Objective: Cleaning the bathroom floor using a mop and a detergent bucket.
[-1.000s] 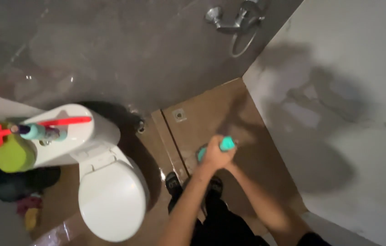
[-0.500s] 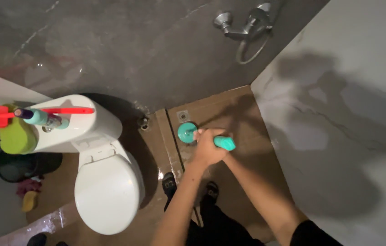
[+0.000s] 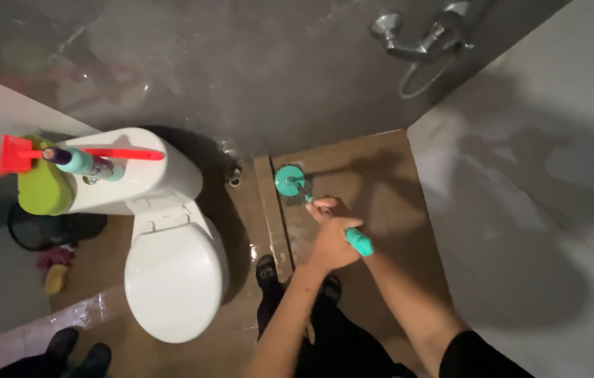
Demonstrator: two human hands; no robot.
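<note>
Both hands on teal plunger [image 3: 290,181]: left hand [image 3: 332,245] fingers wrapped round handle end, right hand [image 3: 326,207] fingers curled round shaft. Cup on brown floor [image 3: 374,168] by back wall. Green bottle [image 3: 43,189] on toilet [image 3: 171,273] tank.

Just one view here, head-mounted, looking steeply down from standing height into a bathroom corner. White toilet [image 3: 171,259] sits left, dark wall far, pale wall right, the person's own feet at the near edge.

Both hands [image 3: 332,234] gripping teal plunger [image 3: 290,182], brown floor [image 3: 360,168], white toilet [image 3: 174,280]
</note>
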